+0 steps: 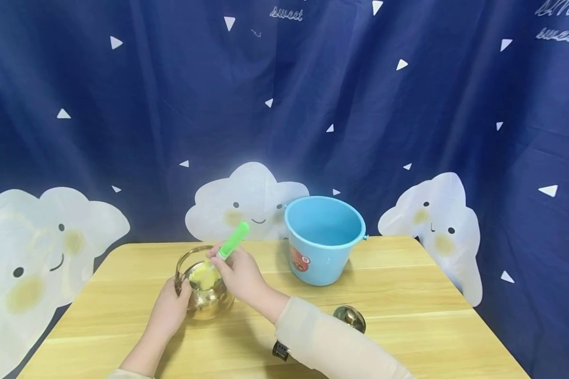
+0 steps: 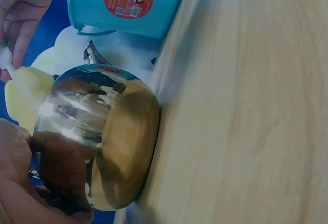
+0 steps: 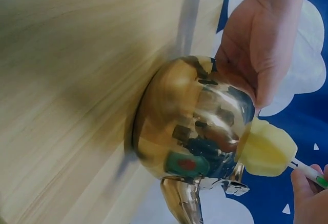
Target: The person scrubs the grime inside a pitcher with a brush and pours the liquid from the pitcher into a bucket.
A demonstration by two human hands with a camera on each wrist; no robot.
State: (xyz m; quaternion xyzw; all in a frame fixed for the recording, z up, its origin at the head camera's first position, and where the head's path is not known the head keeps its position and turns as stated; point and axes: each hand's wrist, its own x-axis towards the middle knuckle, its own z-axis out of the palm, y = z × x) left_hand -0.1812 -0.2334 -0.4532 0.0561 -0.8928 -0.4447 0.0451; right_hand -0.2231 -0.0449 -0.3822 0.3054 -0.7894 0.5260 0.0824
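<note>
A shiny gold-coloured kettle [image 1: 209, 305] with an arched handle [image 1: 189, 256] stands on the table, its lid off. My left hand [image 1: 169, 304] grips its left side near the base of the handle, the thumb by the rim. With my right hand [image 1: 242, 275] I pinch a sponge brush [image 1: 234, 240] by its green and white handle. The brush's yellow sponge head [image 3: 269, 149] sits at the kettle's mouth, partly hidden by the rim. From the kettle's side sticks out a spout [image 3: 183, 198], seen in the right wrist view.
A light blue bucket [image 1: 318, 263] with a red sticker stands behind and to the right of the kettle. Nearer the front lies a round gold-coloured lid [image 1: 350, 318]. Behind the wooden table [image 1: 407, 337] hangs a dark blue curtain [image 1: 312, 105] with clouds.
</note>
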